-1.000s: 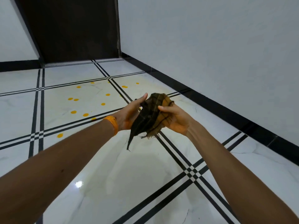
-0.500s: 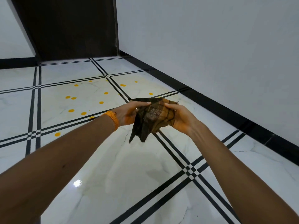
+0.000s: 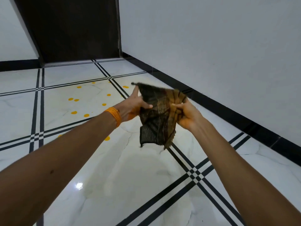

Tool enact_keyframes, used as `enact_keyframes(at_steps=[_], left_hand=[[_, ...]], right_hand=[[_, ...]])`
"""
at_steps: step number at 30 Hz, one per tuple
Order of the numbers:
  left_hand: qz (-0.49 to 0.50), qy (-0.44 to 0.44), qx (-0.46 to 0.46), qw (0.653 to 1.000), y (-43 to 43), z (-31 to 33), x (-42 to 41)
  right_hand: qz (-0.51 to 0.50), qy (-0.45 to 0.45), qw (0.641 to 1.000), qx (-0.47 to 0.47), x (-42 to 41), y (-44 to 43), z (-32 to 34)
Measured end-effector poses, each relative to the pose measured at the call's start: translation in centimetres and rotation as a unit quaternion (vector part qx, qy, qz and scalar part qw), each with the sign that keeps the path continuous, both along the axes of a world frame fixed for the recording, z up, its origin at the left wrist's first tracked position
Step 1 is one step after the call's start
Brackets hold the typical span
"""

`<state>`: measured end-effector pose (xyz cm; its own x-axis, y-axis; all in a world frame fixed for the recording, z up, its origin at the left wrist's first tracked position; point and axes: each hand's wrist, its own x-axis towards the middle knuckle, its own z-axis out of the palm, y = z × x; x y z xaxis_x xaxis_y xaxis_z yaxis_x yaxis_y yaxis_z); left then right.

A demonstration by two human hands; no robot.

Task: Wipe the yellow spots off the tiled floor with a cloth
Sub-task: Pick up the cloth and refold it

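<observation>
A dark brown and ochre checked cloth (image 3: pixel 156 118) hangs in the air between my two hands, above the floor. My left hand (image 3: pixel 134 106), with an orange band at the wrist, grips the cloth's left edge. My right hand (image 3: pixel 186 115) pinches its right edge. Several yellow spots (image 3: pixel 74 112) dot the white tiled floor (image 3: pixel 123 185) to the left of and beyond the hands, with one spot (image 3: pixel 107 138) close under my left forearm.
Black double lines cross the glossy white tiles. A white wall (image 3: pixel 211 46) with a black skirting (image 3: pixel 228 111) runs along the right. A dark door (image 3: pixel 75 26) stands at the far end.
Both hands have risen slightly and pulled apart, spreading the bunched cloth wider. The view has shifted a little, so the floor spots appear closer to the hands.
</observation>
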<state>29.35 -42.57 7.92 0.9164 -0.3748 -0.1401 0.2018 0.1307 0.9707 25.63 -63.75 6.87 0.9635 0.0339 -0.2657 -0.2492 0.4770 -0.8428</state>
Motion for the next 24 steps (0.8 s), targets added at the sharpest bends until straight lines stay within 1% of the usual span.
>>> enact_keyframes(at_steps=[2, 4, 6, 9, 14, 16, 18, 21, 23, 24], left_hand=[[-0.005, -0.148, 0.005, 0.989, -0.8, 2.3, -0.3], [-0.044, -0.212, 0.022, 0.976, -0.9, 3.9, -0.2], [-0.041, -0.243, 0.082, 0.966, -0.6, 4.2, -0.3], [0.002, -0.259, 0.136, 0.956, -0.5, 2.7, -1.1], [0.070, -0.266, 0.169, 0.946, 0.6, 0.3, -0.7], [0.066, -0.264, 0.172, 0.947, 0.9, 0.0, -0.4], [0.049, -0.264, 0.188, 0.945, 1.0, -0.4, -0.4], [0.048, -0.300, 0.246, 0.920, 0.8, -0.8, -0.8], [0.049, -0.314, 0.269, 0.909, 1.0, -0.6, -0.9], [0.049, -0.311, 0.266, 0.911, 1.1, -0.4, -0.9]], right_hand=[[-0.026, -0.122, 0.992, -0.003, 0.2, -0.6, 1.4], [-0.030, -0.179, 0.983, -0.026, 0.3, -1.4, 2.2], [-0.025, -0.183, 0.979, -0.091, 0.7, -2.1, 2.0], [-0.043, -0.161, 0.975, -0.147, 0.9, -2.0, 1.5], [-0.052, -0.173, 0.956, -0.230, 0.7, -2.8, 1.3], [-0.050, -0.177, 0.949, -0.257, 0.9, -3.5, 1.4], [-0.046, -0.171, 0.936, -0.303, 1.0, -3.6, 1.3], [-0.033, -0.164, 0.902, -0.398, 0.9, -3.1, 1.2], [-0.017, -0.181, 0.897, -0.404, 0.6, -3.0, 1.3], [-0.007, -0.187, 0.898, -0.397, 0.5, -3.1, 1.4]])
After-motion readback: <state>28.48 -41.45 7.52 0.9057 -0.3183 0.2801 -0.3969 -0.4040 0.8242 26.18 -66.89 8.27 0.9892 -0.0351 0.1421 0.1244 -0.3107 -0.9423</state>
